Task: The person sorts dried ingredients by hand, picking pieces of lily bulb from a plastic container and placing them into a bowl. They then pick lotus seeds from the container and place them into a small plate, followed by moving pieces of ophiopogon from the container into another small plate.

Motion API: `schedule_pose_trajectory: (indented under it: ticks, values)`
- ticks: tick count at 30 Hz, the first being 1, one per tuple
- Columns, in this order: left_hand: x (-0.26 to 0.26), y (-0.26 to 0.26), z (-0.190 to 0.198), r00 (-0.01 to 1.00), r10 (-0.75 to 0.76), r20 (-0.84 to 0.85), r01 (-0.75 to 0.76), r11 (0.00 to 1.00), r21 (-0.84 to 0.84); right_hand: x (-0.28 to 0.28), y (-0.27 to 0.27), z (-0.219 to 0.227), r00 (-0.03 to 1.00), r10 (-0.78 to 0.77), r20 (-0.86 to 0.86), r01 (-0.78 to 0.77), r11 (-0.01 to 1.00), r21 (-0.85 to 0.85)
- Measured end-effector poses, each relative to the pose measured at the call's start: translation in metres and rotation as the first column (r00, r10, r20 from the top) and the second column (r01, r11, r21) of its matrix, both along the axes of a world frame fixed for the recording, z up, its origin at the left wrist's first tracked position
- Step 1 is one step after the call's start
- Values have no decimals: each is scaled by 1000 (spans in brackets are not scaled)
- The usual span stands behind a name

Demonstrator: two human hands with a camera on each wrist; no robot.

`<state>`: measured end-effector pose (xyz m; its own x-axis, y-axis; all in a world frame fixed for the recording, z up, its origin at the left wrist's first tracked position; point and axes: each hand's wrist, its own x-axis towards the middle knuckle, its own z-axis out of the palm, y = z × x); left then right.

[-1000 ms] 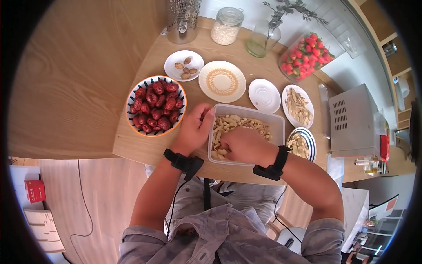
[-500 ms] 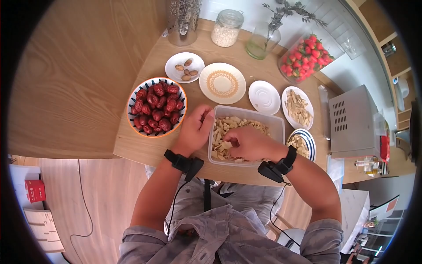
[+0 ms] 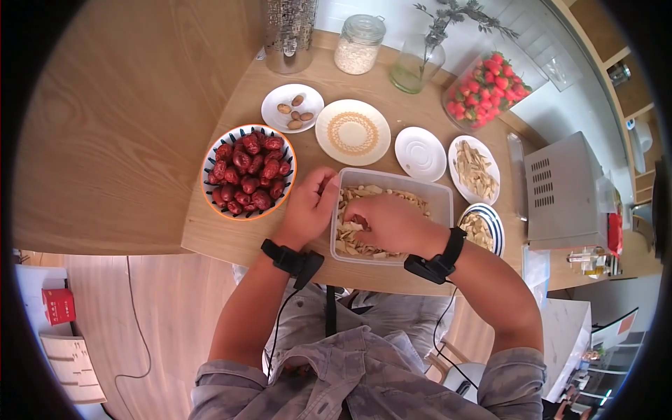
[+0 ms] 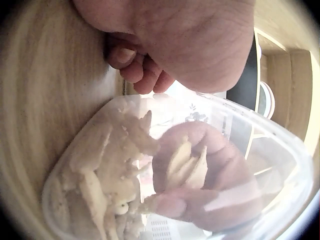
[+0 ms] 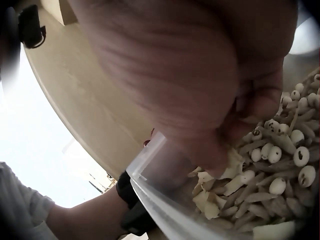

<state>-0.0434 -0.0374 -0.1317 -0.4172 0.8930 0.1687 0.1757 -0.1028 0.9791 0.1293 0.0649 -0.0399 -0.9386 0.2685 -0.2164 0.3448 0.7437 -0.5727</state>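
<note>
A clear plastic box (image 3: 441, 203) holds pale dried slices (image 5: 205, 197), white lotus seeds (image 5: 277, 186) and slim greyish pieces (image 5: 250, 197). Inside it, my right hand (image 3: 395, 224) has its fingers bent round several pale slices. These slices (image 4: 186, 167) show through the clear wall in the left wrist view, lying between fingers and thumb. My left hand (image 3: 311, 206) rests at the box's left side, thumb close to the rim. Its fingers (image 4: 142, 72) are loosely curled beside the box, with nothing seen in them.
To the left stands a bowl of red dates (image 3: 248, 171). Behind are a plate with several brown nuts (image 3: 295, 115), a patterned plate (image 3: 353, 131) and a white saucer (image 3: 420, 154). Pale slices lie on an oval plate (image 3: 493, 164) and in a striped bowl (image 3: 497, 227) at right.
My right hand has shifted within the box, first lifting a little to the right, then moving back left with its fingers round slices. The left hand has stayed at the box's side.
</note>
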Motion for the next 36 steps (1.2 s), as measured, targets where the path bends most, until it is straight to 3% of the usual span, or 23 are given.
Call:
schedule_pose_trajectory:
  ticks: [5,8,14,17,19,22,23,24,27,34,36]
  values:
    - [0,0,0,999,-3,42,4,1000,-24,-15,-8,8,984,70,162,-73,997,13]
    - [1,0,2,999,-5,40,6,1000,-13,-16,-9,1,986,55,160,-68,994,80]
    - [0,0,-3,999,-11,41,11,1000,-10,-6,-1,1,997,9,78,-26,977,212]
    - [3,3,-6,998,26,57,-30,998,56,5,17,4,999,31,-18,-29,997,78]
    - [4,4,-7,997,60,49,-63,995,81,18,21,22,994,-96,50,101,988,-119]
    - [5,5,-10,996,86,15,-87,993,76,42,23,50,963,-245,112,269,895,-357]
    - [4,5,-12,996,90,14,-90,993,76,55,23,54,948,-291,127,317,848,-425]
    - [4,5,-14,996,92,13,-93,993,76,71,25,52,915,-374,149,389,729,-564]
    - [3,5,-17,995,94,22,-95,992,87,113,25,63,845,-519,128,448,557,-699]
    - [2,1,-2,996,79,-43,-77,996,41,227,28,68,623,-782,23,644,496,-582]
    - [3,1,-1,997,70,-30,-69,997,39,247,33,63,582,-811,52,745,507,-434]
